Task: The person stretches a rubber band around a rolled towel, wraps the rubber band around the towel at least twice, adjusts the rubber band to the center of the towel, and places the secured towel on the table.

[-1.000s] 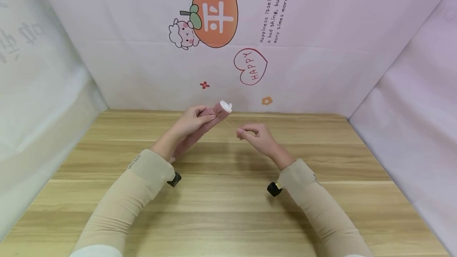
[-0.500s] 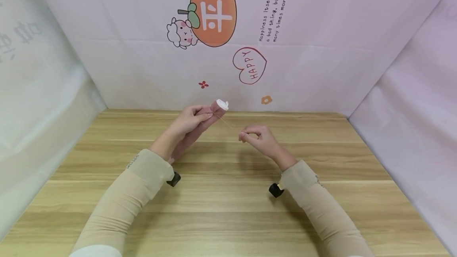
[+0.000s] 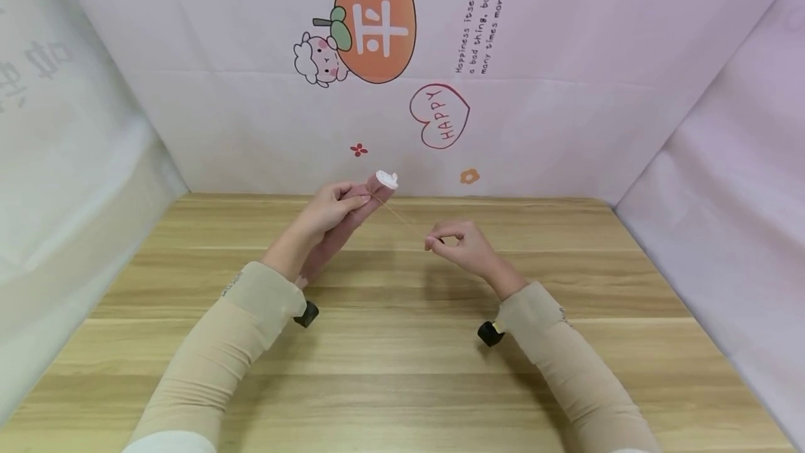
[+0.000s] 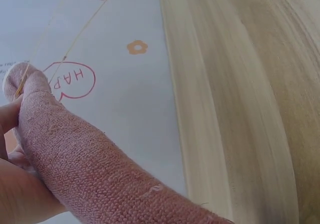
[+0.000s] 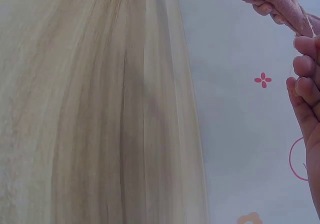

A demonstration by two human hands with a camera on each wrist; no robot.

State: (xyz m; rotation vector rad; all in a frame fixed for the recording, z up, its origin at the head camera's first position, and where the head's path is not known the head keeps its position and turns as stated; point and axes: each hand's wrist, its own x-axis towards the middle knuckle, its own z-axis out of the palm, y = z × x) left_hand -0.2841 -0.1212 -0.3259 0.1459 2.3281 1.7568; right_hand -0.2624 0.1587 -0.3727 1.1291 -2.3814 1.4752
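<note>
My left hand (image 3: 323,214) grips a rolled pink terry towel (image 4: 100,156) near its upper end, thumb on top. The roll slants above the table, and a white patch (image 3: 386,180) shows at its tip. Around the neck just below that tip runs a thin yellowish rubber band (image 4: 84,29), which pinches the cloth in. Its strands stretch taut across to my right hand (image 3: 464,249), whose thumb and fingertips pinch the far end. In the right wrist view the fingers (image 5: 305,66) are partly cut off by the frame edge.
Below both hands lies a wood-grain table (image 3: 390,369). A white printed cloth (image 3: 534,124) stands upright behind its far edge, and white cloth sides (image 3: 69,180) rise at left and right. Small black wrist cameras (image 3: 490,333) hang under the cuffs.
My left hand and the towel have shifted slightly left and up. My right hand has drawn a little to the right, so the rubber band spans a longer gap.
</note>
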